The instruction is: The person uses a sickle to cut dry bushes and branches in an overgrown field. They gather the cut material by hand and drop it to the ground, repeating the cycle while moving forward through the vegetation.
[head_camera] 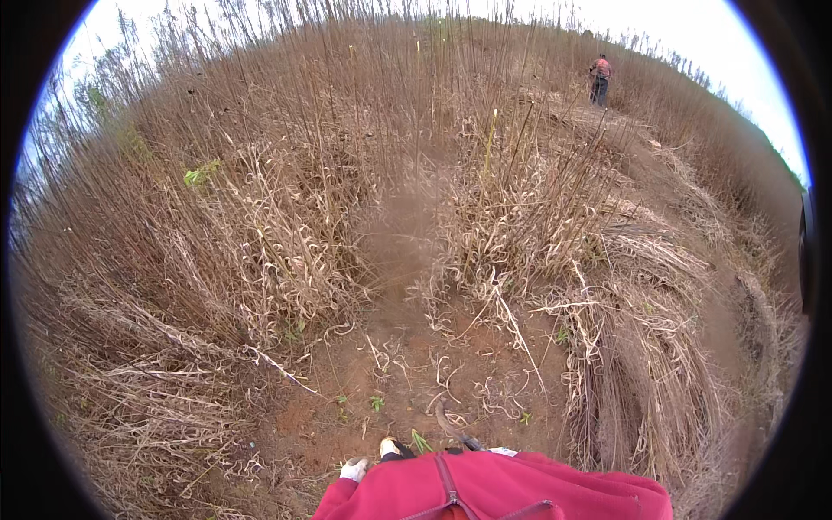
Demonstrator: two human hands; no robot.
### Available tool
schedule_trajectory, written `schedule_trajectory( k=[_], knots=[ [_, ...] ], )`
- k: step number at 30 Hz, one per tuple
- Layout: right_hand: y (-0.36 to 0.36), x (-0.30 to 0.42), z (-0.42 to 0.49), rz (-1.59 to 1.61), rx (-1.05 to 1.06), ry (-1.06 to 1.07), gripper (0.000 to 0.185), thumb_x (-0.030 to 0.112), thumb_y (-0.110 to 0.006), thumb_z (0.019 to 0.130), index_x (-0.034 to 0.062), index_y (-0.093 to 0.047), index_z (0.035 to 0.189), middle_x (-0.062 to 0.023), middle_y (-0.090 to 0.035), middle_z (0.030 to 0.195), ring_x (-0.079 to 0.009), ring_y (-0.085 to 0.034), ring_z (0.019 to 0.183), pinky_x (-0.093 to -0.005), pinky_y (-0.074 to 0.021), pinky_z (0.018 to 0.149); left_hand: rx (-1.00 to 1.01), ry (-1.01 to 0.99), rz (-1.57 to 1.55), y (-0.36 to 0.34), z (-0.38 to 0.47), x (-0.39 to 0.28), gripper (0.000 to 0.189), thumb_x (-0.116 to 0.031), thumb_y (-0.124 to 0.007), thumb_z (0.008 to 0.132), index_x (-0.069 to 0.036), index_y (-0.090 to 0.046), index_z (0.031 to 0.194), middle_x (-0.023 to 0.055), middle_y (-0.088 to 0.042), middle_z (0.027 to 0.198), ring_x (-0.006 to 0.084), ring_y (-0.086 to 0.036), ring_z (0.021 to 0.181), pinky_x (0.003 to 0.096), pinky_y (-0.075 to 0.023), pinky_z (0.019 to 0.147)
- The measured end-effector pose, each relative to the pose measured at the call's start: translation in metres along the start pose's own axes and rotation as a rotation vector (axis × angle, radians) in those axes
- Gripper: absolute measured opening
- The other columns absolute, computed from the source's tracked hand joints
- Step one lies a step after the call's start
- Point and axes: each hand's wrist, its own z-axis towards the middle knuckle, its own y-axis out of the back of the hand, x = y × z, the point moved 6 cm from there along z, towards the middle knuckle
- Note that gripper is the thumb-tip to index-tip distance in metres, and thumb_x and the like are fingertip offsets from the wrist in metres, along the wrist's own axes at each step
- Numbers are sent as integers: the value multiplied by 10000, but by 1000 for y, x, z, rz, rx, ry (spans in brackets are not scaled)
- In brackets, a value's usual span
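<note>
My left hand (354, 469), in a white glove, hangs beside the front of my red zipped jacket (481, 484). Its fingers look loosely curled, and I see nothing in them, though their inner side is hidden. Close to it, the light-toed tip of a shoe (389, 446) shows below the jacket. A sickle (448, 422) with a curved, brownish blade points forward over the soil. My right hand (502, 451) is a small white gloved patch at the sickle's handle end, mostly covered by the jacket; it appears closed around the handle.
Tall dry stalks (312, 182) stand ahead and left. Cut stalks lie in a heap (637, 377) on the right, with more flattened stalks (162, 396) at left. Bare reddish soil (416, 364) holds loose dry leaves. Another person (600, 79) stands far off, upper right.
</note>
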Motion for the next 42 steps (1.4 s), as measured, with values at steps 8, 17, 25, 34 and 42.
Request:
schedule_trajectory(
  k=[8,17,25,34,42],
  knots=[
    [-36,23,20,16,-44,43,261,358,-798,890,128,-762,1011,29,-737,916,-134,-667,875,-356,-535,797,233,91,-116,4,76,-45,235,-84,-667,930,-48,-731,1153,93,-755,944,198,-714,820,363,-591,710],
    [-72,11,21,142,-106,64,263,373,-791,894,134,-769,1004,34,-741,919,-135,-671,878,-357,-535,799,508,86,295,-19,143,-74,396,-27,-606,955,36,-600,1346,156,-746,1029,233,-723,881,354,-608,787],
    [-88,-6,25,39,-276,-61,285,432,-763,902,158,-783,979,4,-763,915,-151,-695,888,-368,-543,804,599,63,169,-39,172,-82,265,-70,-620,984,15,-676,1229,84,-734,932,160,-673,744,307,-564,655],
    [-86,-10,-22,177,-284,-140,378,454,-735,912,177,-761,1168,-22,-775,1068,-174,-701,1017,-375,-515,919,554,102,150,-65,186,-57,112,-145,-662,996,-52,-718,1026,15,-681,799,137,-592,621,317,-507,551],
    [-35,-96,-63,221,-219,-4,328,387,-669,973,177,-733,1217,-40,-763,1116,-208,-693,1045,-392,-486,958,512,-107,759,-180,138,-48,171,-154,-592,1006,-54,-702,1090,65,-695,896,194,-617,733,362,-524,660]
  ],
)
